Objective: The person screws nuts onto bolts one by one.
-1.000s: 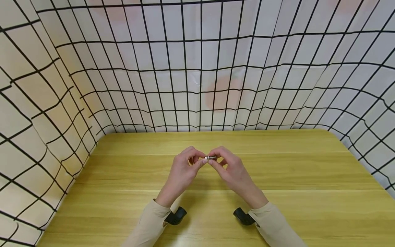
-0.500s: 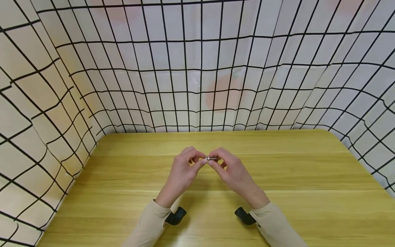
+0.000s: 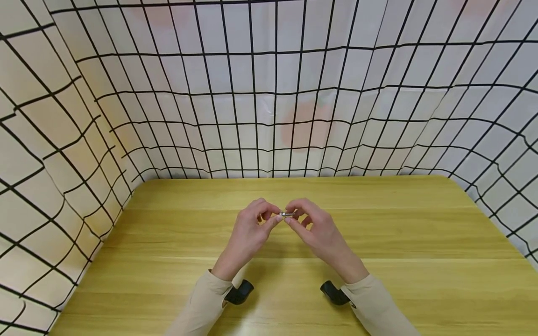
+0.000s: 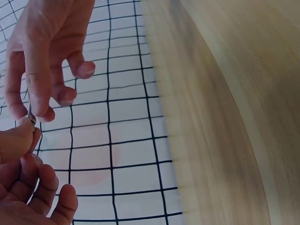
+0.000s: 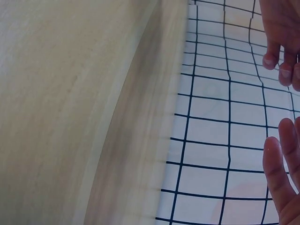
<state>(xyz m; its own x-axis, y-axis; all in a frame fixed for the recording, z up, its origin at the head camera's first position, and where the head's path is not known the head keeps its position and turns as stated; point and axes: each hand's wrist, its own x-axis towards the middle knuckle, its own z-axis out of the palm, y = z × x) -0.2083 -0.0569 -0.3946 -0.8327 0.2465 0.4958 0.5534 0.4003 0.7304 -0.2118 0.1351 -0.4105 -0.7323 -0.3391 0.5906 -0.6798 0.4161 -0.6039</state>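
Between the two hands, above the middle of the table, is a small silver bolt [image 3: 290,214], with its thicker end to the left and its thin shank to the right. My left hand [image 3: 250,228] pinches the thick end between thumb and forefinger. The thumb and forefinger of my right hand [image 3: 321,233] bend round the shank from the other side; how firmly they touch it cannot be seen. In the left wrist view, the shank runs down between the right hand's [image 4: 47,37] fingers to the left thumb [image 4: 16,138]. The right wrist view leaves the bolt out of frame.
A wooden table [image 3: 168,270] spreads beneath both hands. White cloth with a black grid [image 3: 235,107] hangs along its back and sides. Black wrist devices [image 3: 239,292] stick out from both beige sleeves [image 3: 201,303].
The bolt and left hand stay nearly in place. My right thumb and forefinger shift slightly about the shank and look a little further apart. The head view tilts slightly.
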